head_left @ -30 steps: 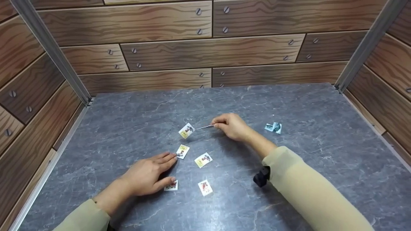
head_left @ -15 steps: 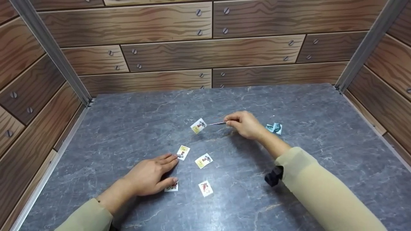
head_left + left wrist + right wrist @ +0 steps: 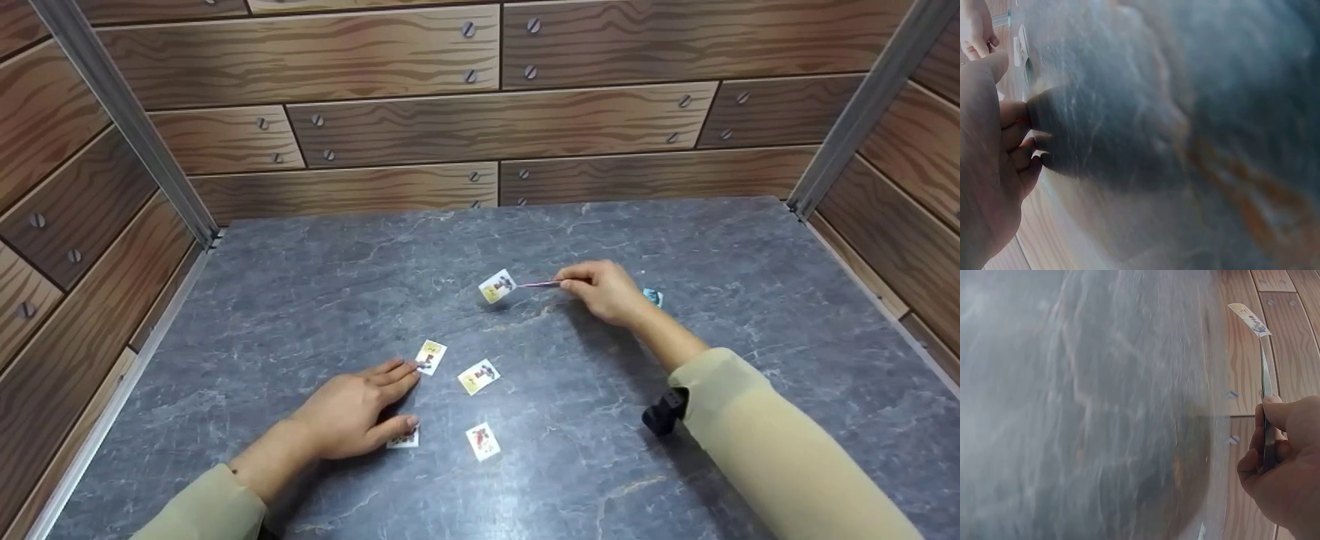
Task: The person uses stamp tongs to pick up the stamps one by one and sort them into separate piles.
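- Left sleeve (image 3: 199, 506), pale, nearest of all, behind the left hand (image 3: 349, 412); right sleeve (image 3: 787, 450) behind the right hand (image 3: 607, 291), with a black block (image 3: 664, 412) at its cuff.
- Red-figured card (image 3: 483, 441), flat on the table (image 3: 322, 292), to the right of the left thumb and apart from it.
- Thumb card (image 3: 405, 440), partly covered by the tip of the left thumb.
- Left hand, laid wide and low on the table, thumb apart from the fingers, nothing gripped.
- Middle card (image 3: 478, 376), yellow-patched, flat, to the right of the left fingertips, between the hands.
- Fingertip card (image 3: 430, 355), also yellow-patched, right at the left fingertips, one corner overlapped; firmness of contact impossible to tell.
- Right hand, raised, thumb and fingers pinching tweezers (image 3: 538, 284) directed leftward.
- Raised card (image 3: 497, 286), off the table, caught near one corner at the tweezers' tip, left of the right hand.
- Blue card (image 3: 652, 297), partly hidden behind the right hand.
- Wood-patterned wall (image 3: 390, 131), beyond both hands.
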`<state>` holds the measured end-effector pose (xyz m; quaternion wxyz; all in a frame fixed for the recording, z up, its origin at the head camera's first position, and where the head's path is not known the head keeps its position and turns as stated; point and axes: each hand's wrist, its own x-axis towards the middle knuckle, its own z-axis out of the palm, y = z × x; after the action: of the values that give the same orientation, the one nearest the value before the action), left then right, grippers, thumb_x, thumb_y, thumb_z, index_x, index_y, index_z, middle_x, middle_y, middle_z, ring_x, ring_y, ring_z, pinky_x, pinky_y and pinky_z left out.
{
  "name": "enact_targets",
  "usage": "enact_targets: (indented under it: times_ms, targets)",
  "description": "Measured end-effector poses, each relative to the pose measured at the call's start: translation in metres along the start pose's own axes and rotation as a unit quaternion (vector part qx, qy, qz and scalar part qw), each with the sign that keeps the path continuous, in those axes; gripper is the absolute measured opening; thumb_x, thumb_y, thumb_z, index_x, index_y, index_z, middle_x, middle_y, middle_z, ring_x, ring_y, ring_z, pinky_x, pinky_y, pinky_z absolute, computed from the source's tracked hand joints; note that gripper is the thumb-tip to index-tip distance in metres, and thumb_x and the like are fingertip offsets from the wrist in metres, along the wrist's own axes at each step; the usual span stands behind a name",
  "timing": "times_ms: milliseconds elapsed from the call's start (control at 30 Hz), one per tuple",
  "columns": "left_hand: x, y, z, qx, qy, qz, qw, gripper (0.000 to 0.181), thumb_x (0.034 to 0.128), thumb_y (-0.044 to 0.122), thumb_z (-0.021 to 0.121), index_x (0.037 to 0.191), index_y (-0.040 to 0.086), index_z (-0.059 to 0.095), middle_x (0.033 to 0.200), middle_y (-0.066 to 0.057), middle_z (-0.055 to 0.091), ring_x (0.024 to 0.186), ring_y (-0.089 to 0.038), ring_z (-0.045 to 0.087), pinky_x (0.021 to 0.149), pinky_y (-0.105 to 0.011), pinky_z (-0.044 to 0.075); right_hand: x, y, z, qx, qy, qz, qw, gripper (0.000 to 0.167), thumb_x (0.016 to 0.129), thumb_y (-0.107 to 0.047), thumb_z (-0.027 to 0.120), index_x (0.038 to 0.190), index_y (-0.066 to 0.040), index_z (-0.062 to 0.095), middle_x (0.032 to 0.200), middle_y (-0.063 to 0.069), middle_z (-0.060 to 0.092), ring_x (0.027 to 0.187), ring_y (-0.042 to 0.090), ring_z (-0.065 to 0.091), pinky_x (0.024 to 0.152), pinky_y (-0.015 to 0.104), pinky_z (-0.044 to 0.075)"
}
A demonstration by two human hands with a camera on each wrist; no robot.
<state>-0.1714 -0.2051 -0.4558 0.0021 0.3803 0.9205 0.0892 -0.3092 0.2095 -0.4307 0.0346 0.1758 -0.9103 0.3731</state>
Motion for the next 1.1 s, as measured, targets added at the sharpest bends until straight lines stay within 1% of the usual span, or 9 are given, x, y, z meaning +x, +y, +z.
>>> enact_targets:
  times_ms: [67,167,300,367,533,633,800,1000,1100]
  targets:
    - [0.0,0.0,0.0,-0.001,-0.001,-0.001,1.0,0.071,0.109,0.056,0.049,0.156,0.003,0.052,0.161,-0.014,0.049,0.15,-0.034,0.045,0.115,-0.052,0.045,-0.002,0.004,-0.003,0.0,0.003,0.005,1.0,0.018,0.101,-0.008,0.07,0.114,-0.003,0.081,0.116,0.015,0.077,0.088,0.022,0.066,0.079,0.035,0.051]
    - [0.0,0.0,0.0,-0.004,-0.004,-0.002,1.0,0.071,0.1091,0.056,0.049,0.157,0.003,0.052,0.161,-0.014,0.049,0.15,-0.035,0.044,0.116,-0.052,0.045,-0.004,0.01,-0.005,-0.001,0.008,0.01,0.9999,0.018,0.102,-0.007,0.069,0.114,-0.002,0.081,0.115,0.016,0.077,0.085,0.021,0.065,0.077,0.033,0.051]
    - [0.0,0.0,0.001,-0.004,-0.004,-0.002,1.0,0.072,0.109,0.056,0.049,0.157,0.003,0.051,0.161,-0.015,0.048,0.15,-0.035,0.044,0.116,-0.053,0.044,-0.006,0.018,-0.007,-0.001,0.016,0.011,0.9998,0.017,0.102,-0.006,0.069,0.114,-0.001,0.081,0.116,0.017,0.077,0.097,0.024,0.066,0.086,0.037,0.051]
    - [0.001,0.0,0.001,-0.004,-0.004,-0.002,1.0,0.072,0.1088,0.056,0.05,0.157,0.003,0.051,0.161,-0.014,0.048,0.15,-0.035,0.044,0.116,-0.053,0.045,-0.007,0.021,-0.007,0.001,0.018,0.014,0.9997,0.017,0.102,-0.006,0.069,0.113,0.0,0.081,0.116,0.017,0.077,0.1,0.026,0.066,0.089,0.04,0.051]
    - [0.0,0.0,0.001,-0.005,-0.007,-0.005,1.0,0.072,0.1089,0.056,0.049,0.157,0.003,0.051,0.162,-0.014,0.048,0.151,-0.034,0.043,0.116,-0.052,0.044,-0.007,0.026,-0.009,-0.002,0.016,0.024,0.9996,0.018,0.103,-0.007,0.069,0.114,0.0,0.08,0.115,0.018,0.077,0.104,0.029,0.067,0.093,0.044,0.051]
    - [0.0,0.0,0.001,-0.006,-0.006,-0.005,0.9999,0.071,0.109,0.056,0.049,0.157,0.003,0.051,0.162,-0.014,0.048,0.151,-0.034,0.043,0.116,-0.052,0.044,-0.008,0.028,-0.009,-0.007,0.016,0.028,0.9995,0.018,0.103,-0.008,0.069,0.115,-0.001,0.08,0.117,0.018,0.077,0.108,0.031,0.067,0.096,0.048,0.051]
    - [0.0,0.0,0.001,-0.006,-0.007,-0.004,1.0,0.073,0.1092,0.058,0.047,0.157,0.003,0.051,0.162,-0.014,0.048,0.151,-0.034,0.043,0.116,-0.051,0.044,-0.01,0.03,-0.009,-0.008,0.02,0.025,0.9995,0.018,0.103,-0.009,0.07,0.114,-0.002,0.08,0.12,0.018,0.076,0.113,0.033,0.067,0.098,0.051,0.051]
    - [0.0,-0.001,0.002,-0.008,-0.009,-0.006,0.9999,0.074,0.1091,0.06,0.046,0.158,0.004,0.05,0.163,-0.013,0.047,0.152,-0.033,0.041,0.116,-0.052,0.044,-0.009,0.032,-0.008,-0.007,0.02,0.025,0.9995,0.018,0.103,-0.008,0.069,0.115,0.0,0.08,0.122,0.02,0.075,0.119,0.039,0.067,0.103,0.056,0.049]
    - [-0.001,-0.001,0.002,-0.008,-0.009,-0.006,0.9999,0.074,0.109,0.06,0.046,0.158,0.004,0.05,0.163,-0.013,0.047,0.152,-0.033,0.041,0.117,-0.052,0.044,-0.008,0.033,-0.008,-0.008,0.02,0.027,0.9994,0.018,0.102,-0.009,0.069,0.115,0.0,0.08,0.122,0.02,0.075,0.119,0.039,0.067,0.104,0.056,0.049]
